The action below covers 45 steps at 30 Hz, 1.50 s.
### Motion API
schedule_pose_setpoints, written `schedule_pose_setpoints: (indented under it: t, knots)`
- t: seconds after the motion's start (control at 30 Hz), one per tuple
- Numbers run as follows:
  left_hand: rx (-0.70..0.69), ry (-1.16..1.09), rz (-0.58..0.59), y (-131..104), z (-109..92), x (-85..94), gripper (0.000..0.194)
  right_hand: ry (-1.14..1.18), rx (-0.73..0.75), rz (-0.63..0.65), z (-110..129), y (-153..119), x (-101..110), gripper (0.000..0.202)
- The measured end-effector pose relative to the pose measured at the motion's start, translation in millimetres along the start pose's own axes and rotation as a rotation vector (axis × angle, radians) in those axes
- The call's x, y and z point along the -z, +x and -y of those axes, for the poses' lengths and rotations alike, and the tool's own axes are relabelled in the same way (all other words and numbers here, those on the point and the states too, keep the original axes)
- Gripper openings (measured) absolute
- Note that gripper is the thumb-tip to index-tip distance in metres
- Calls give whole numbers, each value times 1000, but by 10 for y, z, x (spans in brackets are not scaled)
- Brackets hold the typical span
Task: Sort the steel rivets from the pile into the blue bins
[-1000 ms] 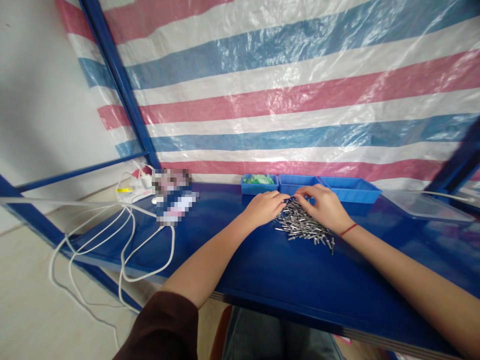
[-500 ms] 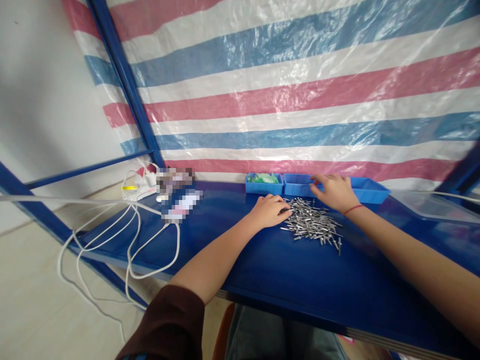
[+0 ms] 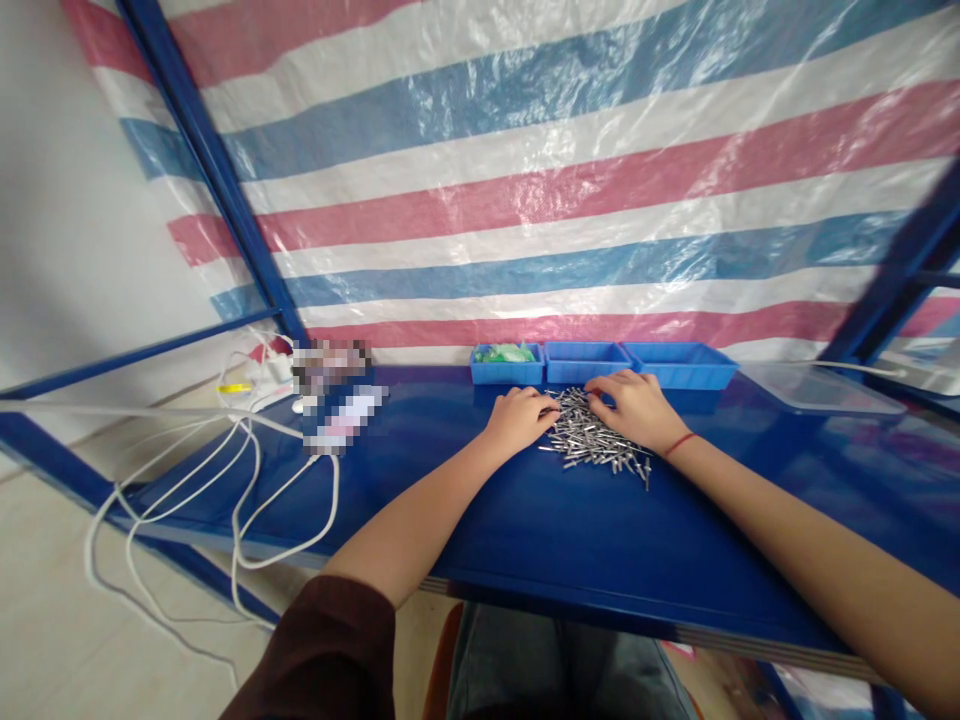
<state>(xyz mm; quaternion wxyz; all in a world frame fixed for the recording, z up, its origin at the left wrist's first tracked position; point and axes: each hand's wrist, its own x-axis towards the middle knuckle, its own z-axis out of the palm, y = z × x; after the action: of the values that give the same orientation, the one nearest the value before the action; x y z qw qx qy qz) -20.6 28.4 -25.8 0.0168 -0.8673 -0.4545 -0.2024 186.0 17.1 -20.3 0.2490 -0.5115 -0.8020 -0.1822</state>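
Observation:
A loose pile of small silvery metal pins (image 3: 600, 443) lies on the blue table. At its left edge is my left hand (image 3: 519, 420), fingers curled together at the pins; what they hold, if anything, is too small to make out. My right hand (image 3: 636, 408) rests over the pile's upper right side, with thumb and fingers bent and a gap between them; no piece shows in it. Just behind the pile stand three blue bins: the left one (image 3: 506, 373) holds green and clear plastic, the middle one (image 3: 587, 378) and the right one (image 3: 682, 375) show bare inner walls.
White cables (image 3: 334, 500) loop over the table's left side, near a blurred flat object (image 3: 349, 415) and a power strip (image 3: 277, 370). A clear plastic lid (image 3: 821, 388) lies at the right. A striped sheet (image 3: 525, 200) hangs behind, between blue posts.
My right hand has come down from the middle bin onto the pile's upper right side. My left hand stays at the left edge of the pile. The view has shifted slightly.

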Motion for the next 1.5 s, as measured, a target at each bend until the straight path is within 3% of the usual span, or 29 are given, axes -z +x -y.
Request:
schedule_pose_setpoints:
  t: [0.23, 0.6, 0.87, 1.13, 1.5]
  knots:
    - [50, -11, 24, 22, -28, -18, 28, 62, 7, 9, 20, -9, -5, 23]
    - [-14, 8, -5, -17, -44, -18, 31, 54, -14, 45, 25, -1, 14, 24]
    - [-176, 18, -4, 9, 91, 95, 31, 61, -23, 52, 20, 0, 25, 24]
    - [-261, -7, 44, 10, 83, 190, 29, 69, -11, 51, 18, 2, 29, 23]
    - [-268, -71, 93, 70, 258, 325, 28, 72, -31, 78, 23, 5, 46, 23]
